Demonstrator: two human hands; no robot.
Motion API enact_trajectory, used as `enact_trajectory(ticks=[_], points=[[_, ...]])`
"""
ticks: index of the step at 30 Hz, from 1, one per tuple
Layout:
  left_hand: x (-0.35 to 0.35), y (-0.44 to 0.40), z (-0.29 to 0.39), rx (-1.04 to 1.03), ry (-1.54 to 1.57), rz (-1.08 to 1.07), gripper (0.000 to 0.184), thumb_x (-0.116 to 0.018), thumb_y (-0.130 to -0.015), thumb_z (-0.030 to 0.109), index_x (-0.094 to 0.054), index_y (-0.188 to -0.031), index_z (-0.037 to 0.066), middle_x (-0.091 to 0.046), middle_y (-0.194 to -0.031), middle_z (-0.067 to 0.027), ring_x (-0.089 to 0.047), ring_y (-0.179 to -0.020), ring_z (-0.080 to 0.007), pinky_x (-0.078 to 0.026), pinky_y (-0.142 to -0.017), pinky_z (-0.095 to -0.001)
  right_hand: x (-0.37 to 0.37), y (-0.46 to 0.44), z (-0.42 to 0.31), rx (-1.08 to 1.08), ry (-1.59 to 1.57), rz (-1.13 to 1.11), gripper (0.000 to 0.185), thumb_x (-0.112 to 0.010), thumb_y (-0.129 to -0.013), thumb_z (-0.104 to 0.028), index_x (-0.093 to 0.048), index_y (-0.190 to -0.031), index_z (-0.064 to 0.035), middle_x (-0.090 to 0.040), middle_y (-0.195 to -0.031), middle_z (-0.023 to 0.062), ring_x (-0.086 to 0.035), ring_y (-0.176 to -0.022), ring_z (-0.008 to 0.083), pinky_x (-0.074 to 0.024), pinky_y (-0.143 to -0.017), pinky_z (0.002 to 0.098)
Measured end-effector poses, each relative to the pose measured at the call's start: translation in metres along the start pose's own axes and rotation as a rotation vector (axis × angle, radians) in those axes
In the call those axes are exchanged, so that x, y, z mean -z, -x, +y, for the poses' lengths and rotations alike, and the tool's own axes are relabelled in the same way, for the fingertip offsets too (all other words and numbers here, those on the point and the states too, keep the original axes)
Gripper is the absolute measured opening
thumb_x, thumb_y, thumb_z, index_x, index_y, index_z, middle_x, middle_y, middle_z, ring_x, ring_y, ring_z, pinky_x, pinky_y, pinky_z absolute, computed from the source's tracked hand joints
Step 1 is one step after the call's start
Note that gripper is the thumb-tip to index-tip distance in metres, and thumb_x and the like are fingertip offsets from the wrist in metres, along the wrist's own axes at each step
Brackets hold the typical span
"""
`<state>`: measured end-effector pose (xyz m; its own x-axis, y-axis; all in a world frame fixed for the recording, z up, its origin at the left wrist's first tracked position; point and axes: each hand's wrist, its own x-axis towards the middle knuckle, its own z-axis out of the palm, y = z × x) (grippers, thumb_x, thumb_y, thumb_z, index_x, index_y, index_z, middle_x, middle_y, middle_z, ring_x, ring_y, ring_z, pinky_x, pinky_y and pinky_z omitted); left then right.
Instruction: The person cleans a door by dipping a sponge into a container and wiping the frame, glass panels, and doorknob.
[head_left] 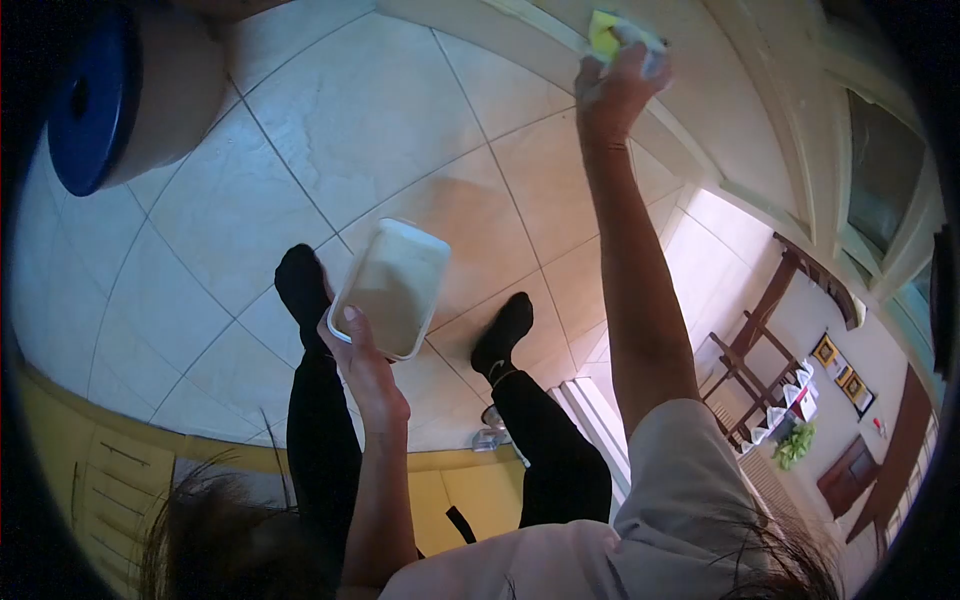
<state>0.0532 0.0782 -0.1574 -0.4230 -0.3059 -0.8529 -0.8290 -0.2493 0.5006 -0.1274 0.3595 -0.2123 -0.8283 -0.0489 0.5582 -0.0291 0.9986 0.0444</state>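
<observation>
My left hand (366, 358) grips a white rectangular plastic tub (408, 236) by its near side, thumb over the rim. The tub is held above the floor, between my feet; whether it has liquid in it is hard to make out. High on the right, my outstretched right hand (618, 92) is closed on a yellow sponge (604, 36). Something whitish, foam or the sponge's other side, shows by the fingers. The sponge is at the cream-coloured door panel (690, 50) and seems to touch it.
Pale tiles (360, 110) cover the floor. A round bin with a blue lid (95, 100) stands at upper left. Yellow cabinets (120, 480) are behind me. Through the doorway at right are a wooden chair (745, 365) and a green plant (795, 445).
</observation>
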Motion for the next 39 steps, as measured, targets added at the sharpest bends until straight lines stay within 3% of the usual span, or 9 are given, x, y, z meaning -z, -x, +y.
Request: enact_trajectory(ticks=[5, 9, 13, 19, 23, 29, 32, 34, 39], points=[[-0.001, 0.003, 0.005, 0.019, 0.055, -0.012, 0.052, -0.046, -0.089, 0.042, -0.031, -0.122, 0.006, -0.043, -0.114, -0.0124, -0.044, -0.106, -0.0215, -0.039, -0.085, -0.0370, 0.005, -0.032, 0.019, -0.228, -0.250, 0.477, 0.044, -0.066, -0.062, -0.007, -0.048, -0.101, -0.0016, -0.047, -0.101, 0.0241, -0.040, -0.101, 0.0369, -0.0340, -0.086, 0.0463], [0.005, 0.000, 0.000, 0.013, 0.146, -0.044, 0.058, -0.046, -0.087, 0.046, -0.028, -0.127, 0.007, -0.041, -0.120, -0.0136, -0.043, -0.111, -0.0242, -0.037, -0.091, -0.0406, -0.016, 0.034, 0.020, -0.173, 0.067, -0.132, 0.037, -0.063, -0.063, 0.000, -0.047, -0.097, -0.0008, -0.046, -0.100, 0.0219, -0.046, -0.097, 0.0357, -0.0430, -0.081, 0.0452], [0.003, -0.002, 0.007, -0.109, 0.106, -0.024, 0.054, -0.044, -0.089, 0.043, -0.029, -0.125, 0.006, -0.041, -0.118, -0.0131, -0.043, -0.109, -0.0233, -0.037, -0.090, -0.0392, 0.053, 0.031, -0.024, -0.888, -1.162, -0.424, 0.034, -0.061, -0.067, 0.004, -0.049, -0.099, -0.0027, -0.052, -0.103, 0.0118, -0.055, -0.084, 0.0140, -0.0506, -0.059, 0.0227], [-0.007, 0.011, 0.012, -0.301, -0.131, -0.034, 0.052, -0.039, -0.091, 0.044, -0.027, -0.124, 0.005, -0.042, -0.114, -0.0160, -0.042, -0.108, -0.0224, -0.036, -0.090, -0.0359, 0.117, 0.065, -0.138, -0.576, -1.342, -1.107, 0.041, -0.066, -0.060, -0.003, -0.050, -0.098, -0.0002, -0.055, -0.091, 0.0173, -0.053, -0.093, 0.0306, -0.0432, -0.083, 0.0378], [-0.010, 0.012, 0.012, -0.494, -0.167, -0.038, 0.050, -0.045, -0.091, 0.035, -0.028, -0.120, -0.003, -0.044, -0.109, -0.0179, -0.046, -0.100, -0.0211, -0.038, -0.084, -0.0305, 0.113, 0.068, -0.174, -0.480, -0.884, -0.833, 0.043, -0.070, -0.058, -0.009, -0.050, -0.095, 0.0008, -0.053, -0.089, 0.0216, -0.052, -0.089, 0.0376, -0.0440, -0.079, 0.0388], [-0.012, 0.015, 0.009, -0.512, -0.307, -0.043, 0.048, -0.043, -0.090, 0.038, -0.033, -0.115, -0.002, -0.048, -0.103, -0.0178, -0.049, -0.096, -0.0217, -0.040, -0.082, -0.0324, 0.113, 0.040, -0.151, -0.252, -0.919, -1.837, 0.038, -0.065, -0.060, -0.011, -0.057, -0.095, 0.0026, -0.057, -0.089, 0.0205, -0.056, -0.085, 0.0309, -0.0455, -0.075, 0.0348], [-0.012, 0.014, 0.009, -0.344, -0.205, -0.109, 0.058, -0.037, -0.090, 0.050, -0.029, -0.122, 0.002, -0.043, -0.111, -0.0168, -0.043, -0.105, -0.0224, -0.034, -0.090, -0.0342, 0.117, 0.040, -0.100, -0.140, -1.278, -1.555, 0.038, -0.064, -0.064, -0.011, -0.058, -0.100, 0.0002, -0.060, -0.089, 0.0128, -0.058, -0.079, 0.0230, -0.0465, -0.072, 0.0341], [-0.012, 0.012, 0.010, -0.347, -0.174, -0.068, 0.056, -0.037, -0.091, 0.048, -0.030, -0.120, 0.001, -0.044, -0.108, -0.0167, -0.045, -0.101, -0.0221, -0.036, -0.088, -0.0335, 0.138, 0.009, -0.060, -0.642, -1.467, -1.475, 0.040, -0.065, -0.066, -0.012, -0.056, -0.104, -0.0022, -0.058, -0.097, 0.0078, -0.056, -0.087, 0.0181, -0.0458, -0.075, 0.0328], [-0.015, 0.013, 0.015, -0.259, -0.180, 0.057, 0.059, -0.036, -0.090, 0.051, -0.028, -0.120, 0.001, -0.043, -0.110, -0.0178, -0.044, -0.104, -0.0243, -0.036, -0.089, -0.0345, 0.107, 0.007, -0.040, -0.480, -0.883, 0.109, 0.043, -0.061, -0.071, -0.005, -0.048, -0.112, 0.0001, -0.053, -0.095, 0.0124, -0.053, -0.087, 0.0203, -0.0455, -0.073, 0.0313]])
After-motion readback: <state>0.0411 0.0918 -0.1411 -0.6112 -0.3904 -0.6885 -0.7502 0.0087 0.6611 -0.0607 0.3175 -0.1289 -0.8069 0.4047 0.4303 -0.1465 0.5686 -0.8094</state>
